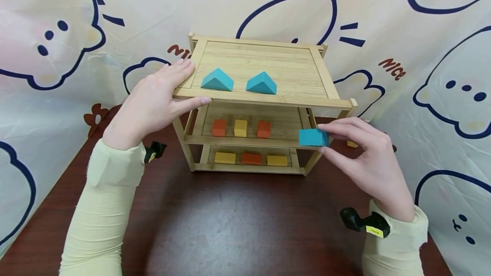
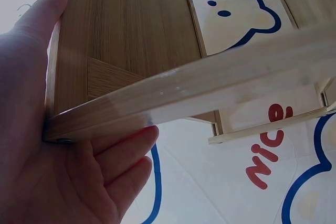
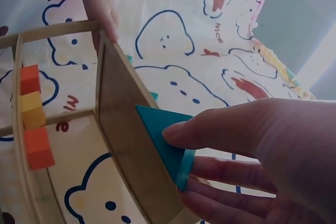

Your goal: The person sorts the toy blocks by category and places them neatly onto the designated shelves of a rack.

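Note:
My left hand holds the front left corner of a three-tier wooden shelf, thumb along the front edge and fingers at the left side. In the left wrist view the fingers lie against the outside of the side rail. Thumb and fingers of my right hand pinch a blue triangular block, held in the air before the shelf's right side. The right wrist view shows the triangular face of this block. On the top board, toward the front, sit two more blue triangular blocks, side by side.
On the middle tier stand an orange block, a yellow block and another orange one. The bottom tier bears two yellow blocks with an orange block between them. A partly hidden yellow piece lies right of the shelf.

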`<state>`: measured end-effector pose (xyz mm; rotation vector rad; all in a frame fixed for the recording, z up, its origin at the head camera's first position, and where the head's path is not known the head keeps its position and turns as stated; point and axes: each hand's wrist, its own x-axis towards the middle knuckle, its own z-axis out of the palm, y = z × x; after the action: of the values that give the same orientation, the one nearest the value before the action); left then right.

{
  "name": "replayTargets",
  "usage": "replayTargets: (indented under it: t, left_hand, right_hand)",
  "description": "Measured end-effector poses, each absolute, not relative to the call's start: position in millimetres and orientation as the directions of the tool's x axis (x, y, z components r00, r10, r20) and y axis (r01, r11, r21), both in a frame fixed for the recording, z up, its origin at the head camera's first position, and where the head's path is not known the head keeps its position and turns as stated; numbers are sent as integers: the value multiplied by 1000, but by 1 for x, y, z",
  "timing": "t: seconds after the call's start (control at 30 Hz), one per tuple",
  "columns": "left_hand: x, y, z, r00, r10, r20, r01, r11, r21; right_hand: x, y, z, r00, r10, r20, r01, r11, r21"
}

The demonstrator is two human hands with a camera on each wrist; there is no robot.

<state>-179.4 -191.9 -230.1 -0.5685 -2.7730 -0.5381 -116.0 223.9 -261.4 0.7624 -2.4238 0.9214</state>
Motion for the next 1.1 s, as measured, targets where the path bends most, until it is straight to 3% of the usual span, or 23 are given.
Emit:
replayTargets:
  t: [0.67,1.1]
  left_hand:
    - [-179,-192,-230,-894,318,315,413,857,306]
    - [-180,-192,-231,-891,323,320,419,857,302]
  right_hand:
    - [-120,204,-226,-674,-344,654,-699,584,-413]
    - [-148,196,-206,-642,-322,696,-701,613,-364]
